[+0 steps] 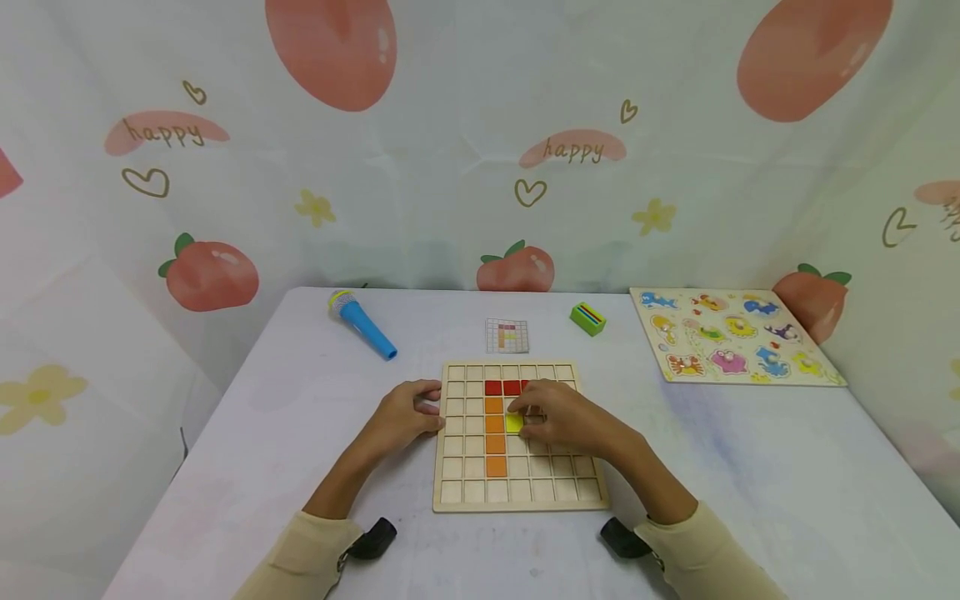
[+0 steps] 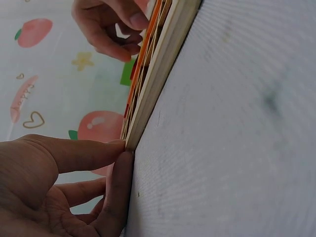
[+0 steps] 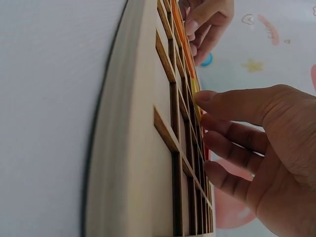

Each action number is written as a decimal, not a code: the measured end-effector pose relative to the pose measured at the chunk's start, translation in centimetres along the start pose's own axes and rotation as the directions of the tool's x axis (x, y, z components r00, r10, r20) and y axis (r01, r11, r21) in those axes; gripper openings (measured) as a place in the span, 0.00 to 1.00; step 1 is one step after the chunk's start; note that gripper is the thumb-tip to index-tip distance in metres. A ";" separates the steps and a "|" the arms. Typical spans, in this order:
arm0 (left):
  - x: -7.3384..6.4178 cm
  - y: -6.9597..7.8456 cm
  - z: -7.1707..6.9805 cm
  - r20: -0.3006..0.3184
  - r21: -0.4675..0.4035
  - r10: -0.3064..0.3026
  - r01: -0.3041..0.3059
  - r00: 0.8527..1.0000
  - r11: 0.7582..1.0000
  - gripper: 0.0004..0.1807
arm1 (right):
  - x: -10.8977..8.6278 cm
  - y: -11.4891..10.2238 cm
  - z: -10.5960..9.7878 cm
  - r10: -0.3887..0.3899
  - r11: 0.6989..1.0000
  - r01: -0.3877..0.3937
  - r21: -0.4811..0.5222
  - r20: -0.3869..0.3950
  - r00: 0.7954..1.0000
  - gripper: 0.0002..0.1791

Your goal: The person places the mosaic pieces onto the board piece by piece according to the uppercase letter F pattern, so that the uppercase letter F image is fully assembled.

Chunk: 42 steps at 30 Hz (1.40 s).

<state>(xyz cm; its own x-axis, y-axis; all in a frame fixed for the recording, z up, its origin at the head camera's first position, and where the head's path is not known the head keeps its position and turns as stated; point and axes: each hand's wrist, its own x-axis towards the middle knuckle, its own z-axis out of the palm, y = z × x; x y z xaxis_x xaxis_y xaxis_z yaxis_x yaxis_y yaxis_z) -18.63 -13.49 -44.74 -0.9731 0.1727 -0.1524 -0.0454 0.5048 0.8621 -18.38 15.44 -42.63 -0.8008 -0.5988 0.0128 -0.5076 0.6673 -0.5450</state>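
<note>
A wooden grid board (image 1: 459, 468) lies flat on the table. My right hand (image 1: 558, 412) is over its middle, thumb and index finger at opposite edges of a yellow square tile (image 1: 513, 423). In the right wrist view, the thumb touches this yellow tile (image 3: 195, 98); the other fingers are bent near the board. At the board's left edge, my left hand (image 1: 401, 417) touches the rim with thumb and fingertips, also visible in the left wrist view. Orange tiles (image 1: 496, 445) form a column, and red tiles (image 1: 502, 387) a row above, partly hidden by the right hand.
Behind the board lies a small pattern card (image 1: 507, 336). A blue toy microphone (image 1: 367, 327) is at the back left, a green striped block (image 1: 588, 318) at the back right. Farther right lies an animal puzzle board (image 1: 738, 337). A printed cloth hangs behind the table.
</note>
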 end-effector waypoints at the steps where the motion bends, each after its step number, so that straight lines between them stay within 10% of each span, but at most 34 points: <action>1: 0.0 0.0 0.0 0.000 0.000 0.000 0.000 1.000 1.000 0.34 | 0.0 0.0 0.0 0.000 1.000 0.000 -0.001 -0.001 1.000 0.16; 42: -0.1 0.1 0.0 -0.002 -0.003 0.014 -0.014 1.000 1.000 0.34 | -7.2 5.2 -3.1 0.123 0.992 -0.119 0.038 -0.147 0.981 0.20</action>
<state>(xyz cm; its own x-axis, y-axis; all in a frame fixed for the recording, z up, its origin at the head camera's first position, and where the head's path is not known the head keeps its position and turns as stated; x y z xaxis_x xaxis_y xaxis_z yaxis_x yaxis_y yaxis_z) -18.49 -13.43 -44.63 -0.9740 0.1782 -0.1396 -0.0326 0.4998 0.8655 -16.20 24.58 -42.97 -0.8952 -0.4404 0.0682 -0.3962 0.7165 -0.5742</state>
